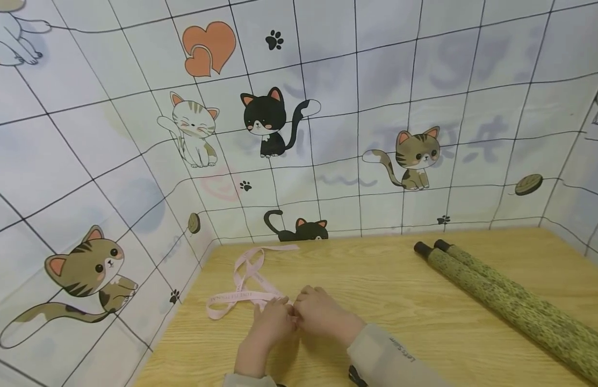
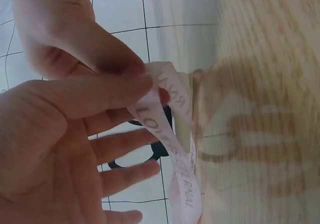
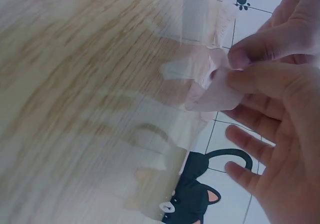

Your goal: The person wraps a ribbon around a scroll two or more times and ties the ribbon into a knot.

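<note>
A pale pink ribbon (image 1: 229,296) printed with lettering lies in loose loops on the table, its near end running up to both hands. My left hand (image 1: 275,321) pinches the ribbon (image 2: 172,154) between thumb and forefinger, the other fingers spread below. Right beside it, my right hand (image 1: 323,314) pinches a short folded part of the ribbon (image 3: 220,91) between thumb and forefinger. The fingertips of the two hands meet just above the tabletop. Part of the ribbon between them is hidden by the fingers.
Two long mottled yellow-green rolls (image 1: 511,301) with black ends lie side by side at the table's right. The glossy wood-grain table (image 1: 376,279) backs onto a white gridded sheet (image 1: 337,177) with cartoon cats, which also rises on the left.
</note>
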Demonstrator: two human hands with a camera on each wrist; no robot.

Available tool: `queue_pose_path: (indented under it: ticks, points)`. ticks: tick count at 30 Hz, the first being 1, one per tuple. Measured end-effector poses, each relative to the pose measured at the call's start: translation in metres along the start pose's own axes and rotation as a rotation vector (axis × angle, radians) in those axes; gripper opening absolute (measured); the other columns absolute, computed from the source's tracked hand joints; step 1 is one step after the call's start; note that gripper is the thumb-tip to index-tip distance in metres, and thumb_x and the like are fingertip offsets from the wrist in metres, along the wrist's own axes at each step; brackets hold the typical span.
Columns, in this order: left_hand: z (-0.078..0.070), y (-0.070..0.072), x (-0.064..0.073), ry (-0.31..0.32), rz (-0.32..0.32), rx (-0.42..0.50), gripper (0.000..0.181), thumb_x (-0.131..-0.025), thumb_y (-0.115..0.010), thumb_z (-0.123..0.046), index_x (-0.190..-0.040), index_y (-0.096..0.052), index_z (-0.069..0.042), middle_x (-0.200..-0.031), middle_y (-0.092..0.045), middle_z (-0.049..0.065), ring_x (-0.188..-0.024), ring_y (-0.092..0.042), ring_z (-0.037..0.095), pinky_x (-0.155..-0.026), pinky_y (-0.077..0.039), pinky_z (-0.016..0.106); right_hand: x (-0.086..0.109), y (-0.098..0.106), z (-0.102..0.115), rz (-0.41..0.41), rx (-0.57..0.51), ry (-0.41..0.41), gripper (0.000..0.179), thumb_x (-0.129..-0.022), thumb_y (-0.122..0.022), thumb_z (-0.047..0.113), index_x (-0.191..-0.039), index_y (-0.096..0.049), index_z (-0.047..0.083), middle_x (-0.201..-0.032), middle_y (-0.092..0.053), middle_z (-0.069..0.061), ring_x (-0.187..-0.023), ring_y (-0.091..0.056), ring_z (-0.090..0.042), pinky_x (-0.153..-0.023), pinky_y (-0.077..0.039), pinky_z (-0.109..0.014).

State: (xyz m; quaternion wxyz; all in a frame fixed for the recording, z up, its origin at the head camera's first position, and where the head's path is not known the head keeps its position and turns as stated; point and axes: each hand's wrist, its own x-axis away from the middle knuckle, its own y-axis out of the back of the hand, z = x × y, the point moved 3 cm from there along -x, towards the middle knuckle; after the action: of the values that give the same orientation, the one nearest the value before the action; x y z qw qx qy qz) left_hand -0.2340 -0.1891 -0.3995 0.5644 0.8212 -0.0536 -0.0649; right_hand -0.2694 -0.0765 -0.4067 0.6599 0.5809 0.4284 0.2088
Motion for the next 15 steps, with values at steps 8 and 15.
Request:
queue_pose_path:
  ticks: [8, 15]
  points:
    - [-0.005, 0.007, 0.004, -0.111, -0.009, 0.065, 0.008, -0.081, -0.068, -0.019, -0.084, -0.072, -0.013, -0.085, -0.071, -0.001, -0.092, -0.064, 0.027, -0.092, -0.019, 0.074, 0.009, 0.018, -0.007, -0.049, -0.158, 0.046, 0.008, -0.077, -0.068, 0.017, -0.076, -0.075, 0.020, -0.082, -0.067, 0.014, -0.089, -0.051, -0.011, -0.081, -0.043, -0.034]
    - [-0.007, 0.009, 0.009, -0.183, 0.081, 0.227, 0.018, -0.090, -0.062, -0.025, -0.082, -0.069, -0.010, -0.060, -0.062, -0.008, -0.061, -0.052, 0.003, -0.060, -0.044, 0.027, 0.022, 0.016, -0.017, 0.024, -0.354, -0.042, 0.017, -0.086, -0.065, 0.035, -0.078, -0.071, 0.022, -0.066, -0.049, 0.016, -0.074, -0.038, -0.006, -0.067, -0.033, -0.024]
